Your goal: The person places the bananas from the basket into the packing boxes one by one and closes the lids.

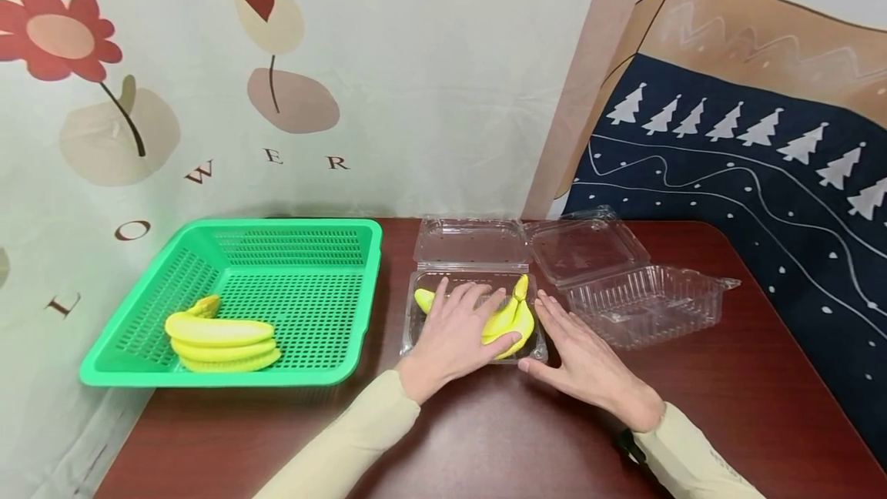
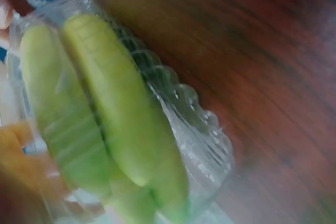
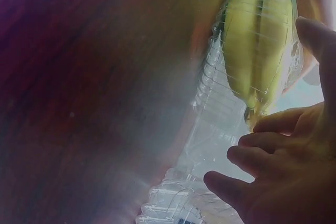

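Note:
A bunch of yellow bananas (image 1: pixel 521 323) lies in the base of a clear plastic clamshell box (image 1: pixel 407 339) at the middle of the table. My left hand (image 1: pixel 453 333) rests on top of the bunch with its fingers spread, covering much of the fruit. Beside the box's right side is my right hand (image 1: pixel 585 356), fingers extended and fingertips near the rim. The lid (image 1: pixel 473 241) is folded back behind the base. Through the clear wall, the bananas (image 2: pixel 113 93) show in the left wrist view. In the right wrist view the stem end points toward my right hand (image 3: pixel 289 156).
On the left, a green plastic basket (image 1: pixel 367 291) holds another banana bunch (image 1: pixel 222 341). A second clear clamshell box (image 1: pixel 644 306) stands on the right with its lid raised back. A printed cloth (image 1: pixel 430 83) hangs behind the dark red-brown table (image 1: pixel 478 437).

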### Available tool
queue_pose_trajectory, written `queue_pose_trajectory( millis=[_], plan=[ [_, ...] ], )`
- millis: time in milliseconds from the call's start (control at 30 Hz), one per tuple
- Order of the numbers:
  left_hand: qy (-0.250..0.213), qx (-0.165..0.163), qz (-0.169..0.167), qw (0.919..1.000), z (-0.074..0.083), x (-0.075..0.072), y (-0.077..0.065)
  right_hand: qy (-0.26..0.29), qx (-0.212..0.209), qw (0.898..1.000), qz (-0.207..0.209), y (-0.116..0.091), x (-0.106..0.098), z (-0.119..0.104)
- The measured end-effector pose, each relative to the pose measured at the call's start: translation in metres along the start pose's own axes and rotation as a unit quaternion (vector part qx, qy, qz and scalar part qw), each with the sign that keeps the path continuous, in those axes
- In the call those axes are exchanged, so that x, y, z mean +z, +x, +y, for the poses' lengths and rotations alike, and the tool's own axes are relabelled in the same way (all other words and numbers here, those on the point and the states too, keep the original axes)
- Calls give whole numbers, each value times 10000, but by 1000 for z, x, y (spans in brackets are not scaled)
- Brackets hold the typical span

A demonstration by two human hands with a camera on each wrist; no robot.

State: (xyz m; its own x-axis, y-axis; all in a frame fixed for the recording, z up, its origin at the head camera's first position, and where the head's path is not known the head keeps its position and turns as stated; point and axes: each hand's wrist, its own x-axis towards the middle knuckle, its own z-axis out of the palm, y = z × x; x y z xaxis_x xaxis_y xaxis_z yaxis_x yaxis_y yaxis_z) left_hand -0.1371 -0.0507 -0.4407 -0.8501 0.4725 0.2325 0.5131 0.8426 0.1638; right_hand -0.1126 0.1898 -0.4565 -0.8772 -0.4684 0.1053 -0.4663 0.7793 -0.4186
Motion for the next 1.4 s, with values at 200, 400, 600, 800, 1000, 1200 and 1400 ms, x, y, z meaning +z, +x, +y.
queue_pose_trajectory(
  millis=[200, 400, 600, 800, 1000, 1200, 1400],
  plan=[
    [-642, -325, 791, 9943, -15, -8, -7, 86, 37, 10000, -24, -1, -1, 3],
    [-1251, -837, 1482, 9775, -34, -11, -12, 157, -1, 9999, 24, 1, -2, 3],
    [-1912, -1429, 1548, 9587, -44, -10, -14, 480, 240, 9985, 78, 8, -5, -1],
    [-2431, -1948, 1462, 9389, -51, -7, -15, 983, 495, 9937, 228, 23, -6, -5],
    [-2832, -2351, 1228, 9217, -55, -5, -14, 1383, 753, 9868, 386, 42, -7, -5],
    [-3177, -2559, 1185, 9053, -60, -2, -10, 1822, 1044, 9769, 401, 58, -8, -4],
    [-3426, -2631, 1185, 8941, -64, 0, -7, 2216, 1214, 9665, 455, 72, -9, -3]
  ],
)
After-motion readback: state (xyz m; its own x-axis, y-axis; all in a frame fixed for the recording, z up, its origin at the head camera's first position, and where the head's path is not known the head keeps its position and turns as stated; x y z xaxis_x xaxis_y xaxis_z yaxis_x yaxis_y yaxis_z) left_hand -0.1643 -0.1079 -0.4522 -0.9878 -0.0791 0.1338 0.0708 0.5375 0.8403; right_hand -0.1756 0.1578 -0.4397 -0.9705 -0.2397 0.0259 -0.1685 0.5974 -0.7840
